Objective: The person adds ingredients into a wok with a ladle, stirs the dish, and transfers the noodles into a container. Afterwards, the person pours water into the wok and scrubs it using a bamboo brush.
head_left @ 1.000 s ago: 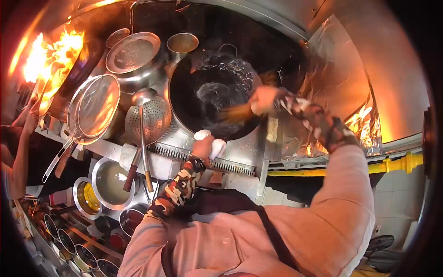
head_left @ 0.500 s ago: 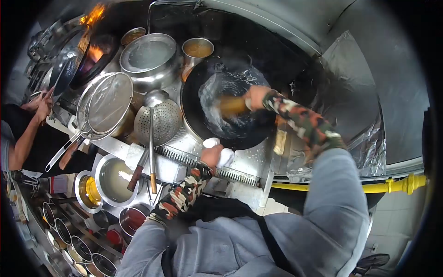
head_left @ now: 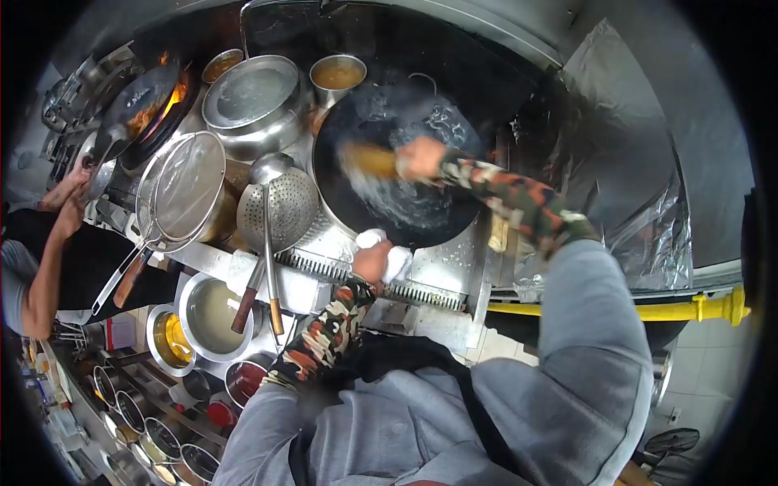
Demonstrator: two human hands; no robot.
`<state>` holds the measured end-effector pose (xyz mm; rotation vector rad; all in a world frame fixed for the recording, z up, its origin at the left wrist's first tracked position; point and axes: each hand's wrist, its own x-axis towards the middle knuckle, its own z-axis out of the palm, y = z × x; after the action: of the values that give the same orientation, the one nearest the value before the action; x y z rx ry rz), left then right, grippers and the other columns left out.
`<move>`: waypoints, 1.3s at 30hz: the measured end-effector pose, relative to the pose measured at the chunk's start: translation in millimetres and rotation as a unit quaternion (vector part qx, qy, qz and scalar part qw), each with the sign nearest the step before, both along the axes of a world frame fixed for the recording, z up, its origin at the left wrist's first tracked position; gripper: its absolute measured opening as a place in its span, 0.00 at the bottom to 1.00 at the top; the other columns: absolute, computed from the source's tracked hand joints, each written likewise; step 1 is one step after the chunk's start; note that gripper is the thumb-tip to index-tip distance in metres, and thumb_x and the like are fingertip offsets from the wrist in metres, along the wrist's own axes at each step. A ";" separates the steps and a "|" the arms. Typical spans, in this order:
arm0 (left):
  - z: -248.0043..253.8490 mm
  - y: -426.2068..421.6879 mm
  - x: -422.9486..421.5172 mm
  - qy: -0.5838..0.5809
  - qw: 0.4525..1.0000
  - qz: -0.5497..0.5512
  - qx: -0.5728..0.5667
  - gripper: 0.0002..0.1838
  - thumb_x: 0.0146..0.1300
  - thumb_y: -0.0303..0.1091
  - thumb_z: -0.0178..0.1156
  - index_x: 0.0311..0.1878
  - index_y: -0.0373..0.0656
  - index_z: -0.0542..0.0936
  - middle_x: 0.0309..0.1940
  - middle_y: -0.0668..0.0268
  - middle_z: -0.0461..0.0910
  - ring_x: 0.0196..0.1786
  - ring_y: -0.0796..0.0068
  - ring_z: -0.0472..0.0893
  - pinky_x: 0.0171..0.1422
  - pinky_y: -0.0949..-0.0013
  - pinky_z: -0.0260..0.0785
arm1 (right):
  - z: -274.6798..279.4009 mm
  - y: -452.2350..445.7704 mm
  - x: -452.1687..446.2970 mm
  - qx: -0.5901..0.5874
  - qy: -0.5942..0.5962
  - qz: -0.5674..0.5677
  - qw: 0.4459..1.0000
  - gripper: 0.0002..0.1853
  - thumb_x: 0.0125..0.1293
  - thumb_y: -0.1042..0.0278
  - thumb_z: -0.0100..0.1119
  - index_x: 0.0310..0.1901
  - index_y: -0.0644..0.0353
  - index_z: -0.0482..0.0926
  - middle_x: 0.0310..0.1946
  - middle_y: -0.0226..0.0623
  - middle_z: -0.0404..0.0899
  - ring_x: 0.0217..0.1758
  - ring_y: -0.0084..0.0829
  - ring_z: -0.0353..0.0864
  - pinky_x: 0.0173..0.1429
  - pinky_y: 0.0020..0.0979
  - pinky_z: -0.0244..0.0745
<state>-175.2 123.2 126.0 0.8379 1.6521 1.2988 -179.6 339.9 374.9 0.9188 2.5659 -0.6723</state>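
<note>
A large black wok (head_left: 454,219) sits on the stove before me, with swirling, foamy water inside. My right hand (head_left: 421,159) is closed around a yellowish-brown wok brush (head_left: 369,159), blurred by motion, over the left part of the water. At the wok's near rim, my left hand (head_left: 370,262) grips a folded white cloth (head_left: 397,263). Whether the cloth wraps the wok's handle is hidden. Left of the wok lie a perforated skimmer (head_left: 288,212) and a ladle (head_left: 271,168), their handles pointing toward me.
A lidded steel pot (head_left: 251,101), a small pot of brown liquid (head_left: 338,74) and a mesh strainer (head_left: 180,190) stand left. At far left a co-worker (head_left: 61,235) handles a flaming wok (head_left: 146,101). Foil (head_left: 620,154) covers the right side; a yellow pipe (head_left: 664,312) runs below.
My right hand and the brush have swept left and slightly up across the wok. My left hand stays on the cloth. The co-worker's wok has tilted up, with less flame above it.
</note>
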 end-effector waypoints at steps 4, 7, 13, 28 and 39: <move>12.9 -3.7 -3.9 -0.008 1.000 0.002 -0.015 0.11 0.62 0.31 0.49 0.44 0.44 0.79 0.35 0.48 0.81 0.40 0.48 0.82 0.44 0.53 0.73 | -58.1 -30.3 3.6 -0.058 0.248 -0.211 0.944 0.28 0.47 0.65 0.64 0.56 0.54 0.79 0.34 0.47 0.84 0.35 0.42 0.85 0.44 0.37 0.79; 80.9 -10.6 -5.7 0.059 0.994 -0.023 -0.091 0.12 0.62 0.32 0.50 0.45 0.44 0.79 0.35 0.46 0.81 0.39 0.48 0.83 0.43 0.53 0.74 | -72.3 -20.2 67.1 -0.063 0.212 0.033 0.975 0.35 0.46 0.66 0.71 0.61 0.49 0.75 0.42 0.39 0.84 0.42 0.28 0.82 0.53 0.30 0.75; 72.3 -7.2 2.9 -0.121 0.987 0.099 -0.043 0.18 0.59 0.39 0.55 0.35 0.29 0.81 0.31 0.55 0.82 0.31 0.65 0.80 0.37 0.62 0.69 | 4.0 42.8 65.5 0.201 -0.101 0.117 0.967 0.14 0.47 0.65 0.61 0.38 0.52 0.86 0.34 0.42 0.85 0.37 0.39 0.86 0.45 0.40 0.80; 90.9 -9.8 2.4 0.066 0.996 0.051 -0.020 0.10 0.60 0.33 0.51 0.36 0.42 0.81 0.33 0.47 0.80 0.39 0.49 0.82 0.42 0.54 0.72 | -2.9 21.7 8.2 0.227 -0.089 0.102 0.964 0.13 0.48 0.58 0.61 0.34 0.50 0.87 0.31 0.47 0.84 0.36 0.44 0.85 0.44 0.39 0.79; 111.0 -15.5 -1.7 0.266 0.962 -0.027 -0.050 0.08 0.59 0.31 0.51 0.35 0.42 0.79 0.31 0.49 0.80 0.36 0.48 0.82 0.41 0.51 0.72 | -6.5 19.6 28.2 0.204 -0.094 0.107 0.968 0.21 0.49 0.58 0.64 0.48 0.46 0.84 0.37 0.44 0.84 0.40 0.46 0.83 0.48 0.40 0.78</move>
<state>-176.9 107.7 237.0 1.2354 2.0694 0.9907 -151.4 359.5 368.4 0.7586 2.6207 0.0102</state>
